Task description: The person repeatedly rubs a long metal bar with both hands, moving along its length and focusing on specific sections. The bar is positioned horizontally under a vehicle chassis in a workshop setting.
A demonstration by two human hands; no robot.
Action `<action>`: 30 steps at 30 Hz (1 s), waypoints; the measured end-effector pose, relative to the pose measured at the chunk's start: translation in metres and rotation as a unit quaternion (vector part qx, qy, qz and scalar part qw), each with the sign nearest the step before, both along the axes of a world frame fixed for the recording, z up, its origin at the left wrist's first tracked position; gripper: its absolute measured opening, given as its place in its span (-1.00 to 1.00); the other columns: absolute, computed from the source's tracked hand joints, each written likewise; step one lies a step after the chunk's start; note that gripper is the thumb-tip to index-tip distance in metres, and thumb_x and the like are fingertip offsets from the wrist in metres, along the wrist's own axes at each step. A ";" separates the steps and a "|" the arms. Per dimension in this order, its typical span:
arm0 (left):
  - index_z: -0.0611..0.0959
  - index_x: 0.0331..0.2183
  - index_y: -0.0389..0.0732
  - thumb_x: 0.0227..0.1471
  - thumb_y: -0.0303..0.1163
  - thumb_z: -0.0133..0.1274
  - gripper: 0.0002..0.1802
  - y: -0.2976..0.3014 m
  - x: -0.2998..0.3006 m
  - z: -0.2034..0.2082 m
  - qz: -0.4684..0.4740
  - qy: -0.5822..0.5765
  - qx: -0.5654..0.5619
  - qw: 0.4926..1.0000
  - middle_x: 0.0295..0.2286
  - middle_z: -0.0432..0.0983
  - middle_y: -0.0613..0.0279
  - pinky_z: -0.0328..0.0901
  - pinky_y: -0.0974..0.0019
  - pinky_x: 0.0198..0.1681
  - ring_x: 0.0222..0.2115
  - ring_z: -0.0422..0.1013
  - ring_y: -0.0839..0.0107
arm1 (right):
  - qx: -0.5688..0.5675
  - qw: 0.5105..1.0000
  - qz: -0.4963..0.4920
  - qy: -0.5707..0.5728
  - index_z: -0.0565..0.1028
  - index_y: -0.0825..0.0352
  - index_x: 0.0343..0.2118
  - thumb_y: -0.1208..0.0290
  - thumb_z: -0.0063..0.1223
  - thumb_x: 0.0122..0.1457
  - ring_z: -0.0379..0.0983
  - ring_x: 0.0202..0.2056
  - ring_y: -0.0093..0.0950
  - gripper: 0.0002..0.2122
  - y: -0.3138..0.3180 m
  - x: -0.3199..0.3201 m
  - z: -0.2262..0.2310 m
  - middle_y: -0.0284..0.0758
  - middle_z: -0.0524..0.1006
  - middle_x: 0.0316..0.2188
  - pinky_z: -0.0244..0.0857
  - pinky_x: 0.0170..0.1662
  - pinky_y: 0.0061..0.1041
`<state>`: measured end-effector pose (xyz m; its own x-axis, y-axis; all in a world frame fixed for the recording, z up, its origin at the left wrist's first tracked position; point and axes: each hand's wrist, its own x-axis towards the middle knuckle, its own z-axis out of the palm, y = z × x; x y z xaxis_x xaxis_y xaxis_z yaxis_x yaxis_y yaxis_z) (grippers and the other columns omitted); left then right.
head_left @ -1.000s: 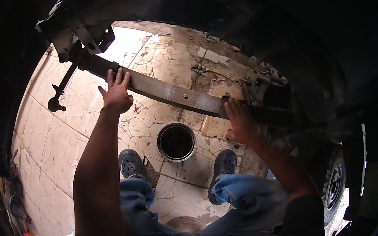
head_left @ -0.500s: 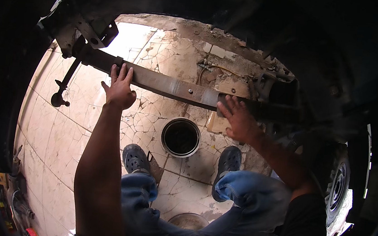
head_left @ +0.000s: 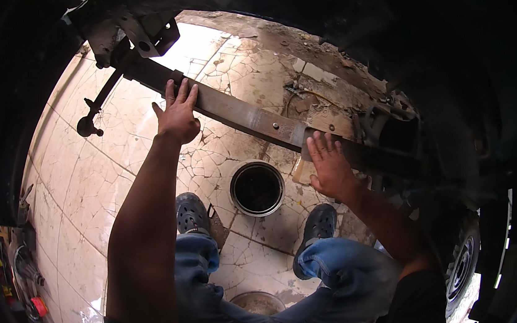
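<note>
A long, curved steel leaf spring (head_left: 238, 111) runs across under the dark vehicle body, dipping towards the right. My left hand (head_left: 180, 116) lies on its left part with fingers stretched out, just beside a metal clip (head_left: 177, 76). Further right, my right hand (head_left: 332, 168) rests with fingers extended flat against the spring's near face. Between the hands, a small bolt head (head_left: 275, 125) shows on the spring. Neither hand is wrapped round anything. Shadow hides the spring's right end. At its left end hangs a rod with a ball joint (head_left: 89, 126), below a metal bracket (head_left: 154, 38).
A round dark container (head_left: 257, 188) stands on the cracked tile floor (head_left: 82, 182) between my feet, in dark clogs (head_left: 192, 213). Another round metal thing (head_left: 258, 301) sits nearer me. A wheel (head_left: 463, 262) is at the right; assorted tools (head_left: 26, 276) lie lower left.
The whole scene has shifted a little to the right in view. Both hands stay at the leaf spring, and the fingers of my right hand now lie flatter on it.
</note>
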<state>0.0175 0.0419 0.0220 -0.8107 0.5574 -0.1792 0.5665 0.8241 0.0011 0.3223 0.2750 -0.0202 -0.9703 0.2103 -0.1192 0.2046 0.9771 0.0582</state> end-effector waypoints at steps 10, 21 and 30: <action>0.05 0.34 0.10 -0.02 -0.39 0.08 -0.06 -0.017 -0.009 -0.007 -0.057 0.052 -0.030 0.997 0.38 -0.29 0.39 -0.24 -0.43 0.30 0.39 -0.44 0.23 | -0.010 0.997 0.071 0.013 -0.10 0.46 0.35 0.26 0.12 0.08 -0.13 0.36 0.05 -0.14 -0.013 -0.008 -0.009 0.04 -0.10 0.38 -0.18 0.36 0.02; 0.02 0.35 0.15 0.08 -0.15 0.07 -0.10 -0.007 0.006 0.005 -0.055 0.062 -0.001 0.997 0.39 -0.32 0.36 -0.35 -0.37 0.33 0.39 -0.42 0.26 | 0.025 1.000 -0.005 0.009 -0.11 0.43 0.36 0.19 0.14 0.05 -0.17 0.38 0.01 -0.10 0.002 -0.051 -0.020 0.01 -0.11 0.39 -0.24 0.37 0.01; -0.18 0.35 -0.16 0.13 0.15 0.00 0.06 -0.026 -0.014 -0.016 0.098 0.077 0.077 0.989 0.38 -0.42 0.21 -0.23 -0.39 0.31 0.39 -0.37 0.23 | -0.006 1.000 -0.025 0.002 -0.11 0.45 0.36 0.24 0.14 0.03 -0.17 0.38 0.04 -0.10 -0.021 -0.052 -0.012 0.03 -0.10 0.38 -0.23 0.36 0.05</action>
<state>0.0033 0.0158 0.0060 -0.9171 0.3975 0.0296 0.3986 0.9150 0.0622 0.2708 0.2536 -0.0320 -0.9593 0.2566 -0.1180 0.2529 0.9664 0.0453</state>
